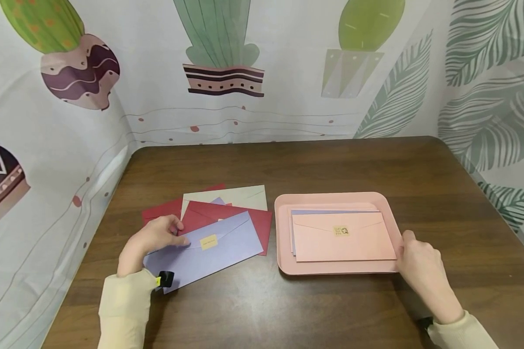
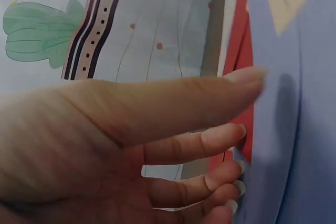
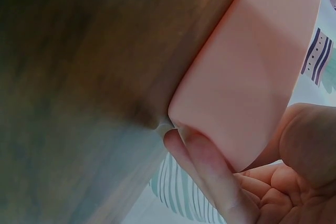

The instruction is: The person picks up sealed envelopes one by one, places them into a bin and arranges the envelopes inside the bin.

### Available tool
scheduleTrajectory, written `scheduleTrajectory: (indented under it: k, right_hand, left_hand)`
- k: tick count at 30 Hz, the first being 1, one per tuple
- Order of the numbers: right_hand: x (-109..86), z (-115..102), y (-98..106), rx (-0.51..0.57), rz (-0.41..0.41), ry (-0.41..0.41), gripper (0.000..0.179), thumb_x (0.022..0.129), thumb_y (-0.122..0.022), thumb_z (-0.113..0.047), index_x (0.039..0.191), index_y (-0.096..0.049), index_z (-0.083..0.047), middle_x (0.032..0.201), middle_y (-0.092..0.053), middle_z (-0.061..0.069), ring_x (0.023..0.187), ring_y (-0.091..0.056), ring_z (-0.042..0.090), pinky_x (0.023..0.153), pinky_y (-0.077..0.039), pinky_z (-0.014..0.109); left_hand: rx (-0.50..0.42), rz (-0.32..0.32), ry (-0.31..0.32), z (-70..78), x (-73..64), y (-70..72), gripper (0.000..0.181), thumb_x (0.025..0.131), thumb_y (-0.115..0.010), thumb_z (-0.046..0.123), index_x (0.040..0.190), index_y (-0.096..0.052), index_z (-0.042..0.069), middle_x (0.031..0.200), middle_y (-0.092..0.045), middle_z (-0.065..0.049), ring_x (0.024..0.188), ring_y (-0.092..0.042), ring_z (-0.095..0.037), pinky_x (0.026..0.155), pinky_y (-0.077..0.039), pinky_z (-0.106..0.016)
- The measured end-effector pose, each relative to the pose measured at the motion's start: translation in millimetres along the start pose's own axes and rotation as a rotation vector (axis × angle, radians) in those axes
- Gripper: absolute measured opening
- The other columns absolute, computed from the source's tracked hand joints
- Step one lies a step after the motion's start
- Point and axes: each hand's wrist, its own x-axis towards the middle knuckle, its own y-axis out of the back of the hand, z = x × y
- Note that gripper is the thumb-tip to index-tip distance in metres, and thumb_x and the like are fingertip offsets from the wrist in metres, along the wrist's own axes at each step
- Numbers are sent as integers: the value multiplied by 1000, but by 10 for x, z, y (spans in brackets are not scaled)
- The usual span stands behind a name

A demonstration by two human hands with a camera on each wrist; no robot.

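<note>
On the left of the table, a light purple envelope (image 1: pixel 227 238) with a yellow label lies slanted on top of a pile. My left hand (image 1: pixel 163 235) is over its upper left part. In the left wrist view, the thumb (image 2: pixel 210 95) is above the purple paper, apart from the other fingers, whose tips are right at the envelope's edge. My right hand (image 1: pixel 420 257) grips the right side of a pink tray (image 1: pixel 332 267); the right wrist view shows fingertips (image 3: pixel 202 148) at its underside. Inside the tray, a pink envelope (image 1: pixel 319 242) with a label tops a small stack.
Beneath the purple envelope are a red envelope (image 1: pixel 244 215), a cream envelope (image 1: pixel 253 194) and another red envelope (image 1: pixel 161 210) at the back. A purple edge (image 1: pixel 332 212) shows under the pink envelope in the tray. Behind the wooden table (image 1: pixel 262 165) hangs a cactus-print cloth (image 1: pixel 288 106).
</note>
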Motion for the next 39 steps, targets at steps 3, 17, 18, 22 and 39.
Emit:
scheduleTrajectory:
  k: [3, 17, 18, 22, 39]
  right_hand:
    - [1, 3, -1, 0, 2, 1, 15, 76, -54, 5, 71, -40, 3, 47, -46, 22, 42, -48, 46, 40, -36, 56]
    - [-9, 5, -1, 1, -4, -4, 14, 77, -53, 5, 71, -41, 2, 46, -46, 20, 41, -48, 44, 40, -36, 56]
    - [-8, 6, -2, 1, -2, -4, 14, 77, -53, 5, 71, -41, 2, 46, -46, 20, 42, -48, 44, 40, -36, 56]
    - [-5, 7, 0, 6, -8, -10, 13, 77, -52, 5, 71, -41, 2, 47, -46, 20, 42, -48, 44, 41, -36, 56]
    - [-1, -20, 17, 2, -10, -11, 13, 77, -51, 5, 71, -40, 2, 47, -46, 21, 42, -48, 45, 40, -37, 56]
  left_hand:
    - [48, -19, -7, -46, -39, -10, 48, 70, -86, 24, 100, -57, 1, 95, -59, -14, 87, -52, -25, 71, -45, -34]
    - [145, 45, -76, -154, -112, -94, 52, 60, -91, 21, 93, -54, 7, 100, -58, -17, 101, -45, -36, 84, -42, -49]
    - [147, 51, -85, -162, -109, -94, 53, 59, -92, 21, 93, -54, 6, 99, -58, -16, 100, -45, -35, 83, -41, -48]
    - [154, 54, -96, -190, -98, -98, 54, 58, -92, 23, 91, -53, 5, 94, -56, -13, 96, -46, -31, 80, -40, -41]
    - [12, 42, -41, -343, -164, 25, 53, 65, -89, 26, 101, -55, 6, 91, -58, -8, 86, -52, -23, 68, -43, -31]
